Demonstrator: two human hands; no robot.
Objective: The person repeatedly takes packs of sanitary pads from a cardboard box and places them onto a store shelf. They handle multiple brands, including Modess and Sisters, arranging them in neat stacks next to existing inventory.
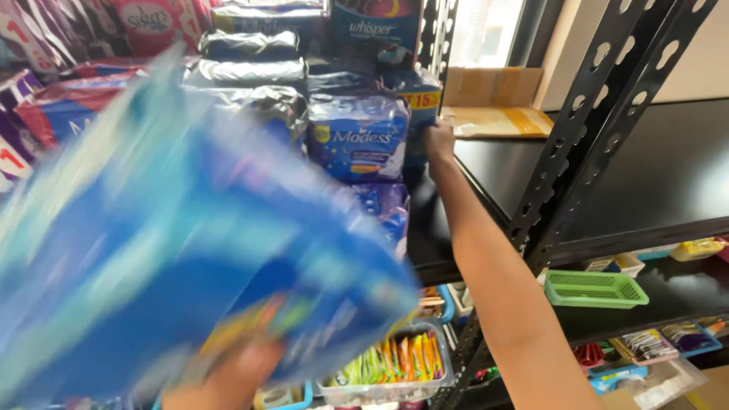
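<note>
From the head camera, looking down along both my arms, my left hand (228, 380) sits at the bottom of the picture with its fingers curled up under a big blue soft pack (190, 250), gripping it from below so the weight rests in my palm; the pack is close to the lens and smeared with blur, tilted up toward the shelf, and it hides most of the hand. My right arm stretches out ahead, and my right hand (439, 140) is up against the side of the stacked blue packs (357, 137) on the black shelf (607, 182), just where the pile ends; I see only the back of it, so I cannot tell whether the fingers are spread flat or hooked around a pack. It looks placed there to steady the stack's edge. The stack is laid flat, pack upon pack, with silver-wrapped packs (250, 72) to the left and pink and purple ones beyond. The shelf to the right of my hand holds flattened cardboard (493, 114) at the back. Below, a green basket (596, 290) and a clear tub of sachets (395, 364) sit on lower shelves, between the slotted black uprights (607, 99).
</note>
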